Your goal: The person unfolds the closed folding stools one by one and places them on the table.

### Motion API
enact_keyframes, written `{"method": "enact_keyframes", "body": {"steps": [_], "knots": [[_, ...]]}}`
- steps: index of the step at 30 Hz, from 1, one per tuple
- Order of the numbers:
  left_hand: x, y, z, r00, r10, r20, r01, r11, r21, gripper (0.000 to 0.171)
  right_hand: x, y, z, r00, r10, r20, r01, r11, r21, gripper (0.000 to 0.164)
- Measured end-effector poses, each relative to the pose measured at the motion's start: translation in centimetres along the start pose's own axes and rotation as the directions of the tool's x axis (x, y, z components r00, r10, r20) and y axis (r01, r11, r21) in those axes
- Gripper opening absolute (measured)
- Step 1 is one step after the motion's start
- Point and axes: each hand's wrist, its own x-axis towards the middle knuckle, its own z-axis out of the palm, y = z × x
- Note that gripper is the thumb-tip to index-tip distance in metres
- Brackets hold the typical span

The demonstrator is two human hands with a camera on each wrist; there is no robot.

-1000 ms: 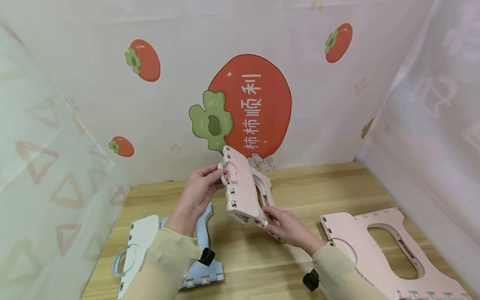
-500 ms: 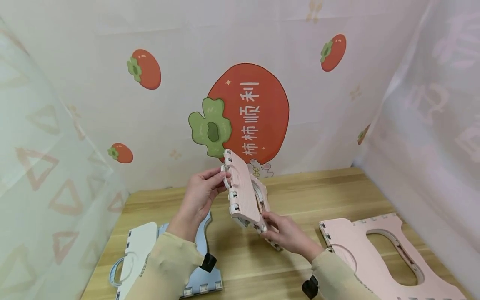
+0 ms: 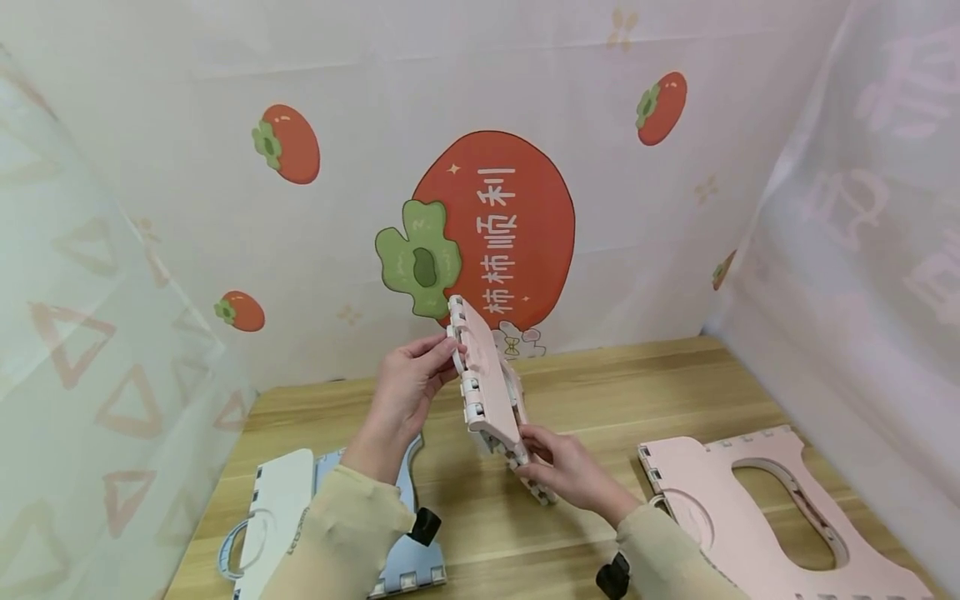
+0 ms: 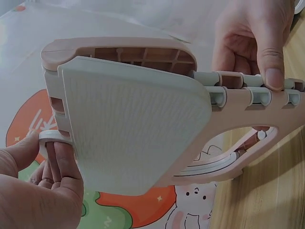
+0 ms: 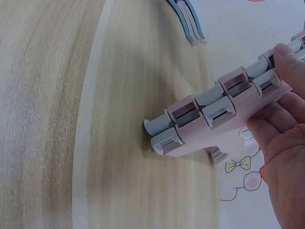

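A pink and white folding step stool (image 3: pixel 489 375), folded flat, is held tilted above the table between both hands. My left hand (image 3: pixel 403 392) has its fingers curled through the small white carry handle (image 4: pixel 56 136) on the stool's hinged edge. With thumb and fingers, my right hand (image 3: pixel 566 468) pinches the side edge of the leg panel, by the white hinges (image 5: pixel 219 110). The left wrist view shows the stool's white ribbed face (image 4: pixel 128 124) and the oval cut-out in its pink leg panel. In the head view its pink face is seen nearly edge-on.
On the wooden table (image 3: pixel 637 392), a blue and white folded stool (image 3: pixel 277 508) lies at left, partly behind my left sleeve. A larger pink folded stool (image 3: pixel 742 500) lies at right. A wall sheet (image 3: pixel 360 92) printed with persimmons stands behind, with sheets on both sides.
The held stool has turned a little, so its pink face looks narrower. Both hands keep their hold. The whole head view has shifted slightly, with the background sitting lower in the picture.
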Motion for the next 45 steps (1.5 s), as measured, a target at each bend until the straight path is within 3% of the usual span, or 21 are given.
{"method": "enact_keyframes", "body": {"steps": [13,21,36,45], "knots": [[-0.3,0.5,1.2,0.999,0.025,0.040,-0.026,0.999,0.025,0.036,-0.1,-0.1,0.6,0.997,0.072,-0.022,-0.071,0.996,0.061,0.054],[-0.7,0.2,1.8,0.996,0.065,0.065,-0.064,0.998,-0.019,0.036,0.0,0.1,0.9,0.995,0.091,-0.035,-0.088,0.993,0.079,0.052],[-1.9,-0.8,1.9,0.977,0.172,0.127,-0.158,0.981,-0.113,0.041,0.1,0.6,1.3,0.996,0.076,-0.050,-0.068,0.987,0.146,0.056],[-2.2,-1.4,2.0,0.964,0.202,0.173,-0.187,0.977,-0.100,0.043,0.2,0.8,1.4,0.994,0.087,-0.061,-0.078,0.986,0.148,0.057]]}}
